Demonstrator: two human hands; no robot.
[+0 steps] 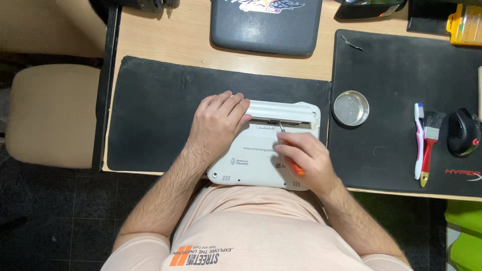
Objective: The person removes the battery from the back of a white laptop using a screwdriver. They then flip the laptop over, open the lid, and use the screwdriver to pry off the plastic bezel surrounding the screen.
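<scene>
A small white laptop (251,160) lies upside down on a black mat (150,110) at the desk's near edge. My left hand (217,125) rests flat on its left side, fingers reaching to the ribbed battery strip (283,111) along the far edge. My right hand (307,159) grips an orange-handled screwdriver (298,169). Its metal tip (280,127) touches the laptop's underside just below the battery strip.
A round metal dish (350,108) sits right of the laptop on a second black mat (406,70). A toothbrush (418,140), a red-handled paintbrush (430,145) and a black mouse (463,132) lie further right. A dark closed laptop (266,27) is at the back. A beige chair (52,113) stands left.
</scene>
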